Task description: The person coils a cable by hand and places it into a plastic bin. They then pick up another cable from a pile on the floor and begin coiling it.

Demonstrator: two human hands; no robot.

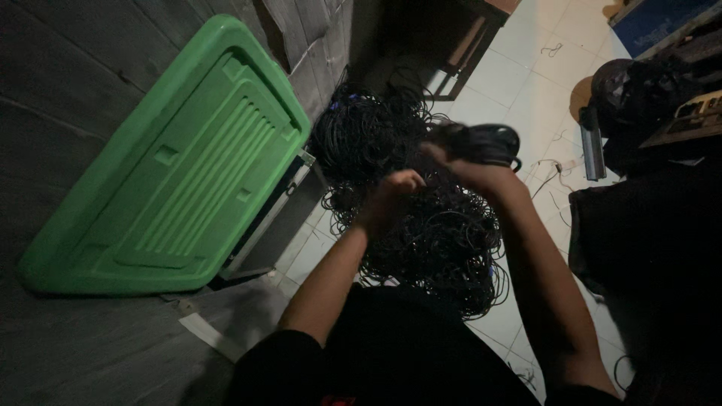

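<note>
Black, thin, wiry cable lies in a big tangled heap (421,225) on the pale tiled floor (526,83), directly beneath both hands. At about two o'clock from the heap's middle, the right hand (470,169) has its fingers closed around a tight glossy coil of cable (481,143), while the left hand (391,197), forearm bare and angled up from six o'clock, curls its fingers into loose strands near the heap's centre. At nine o'clock a ribbed green plastic lid (173,173) leans against a dark plank wall (68,68).
</note>
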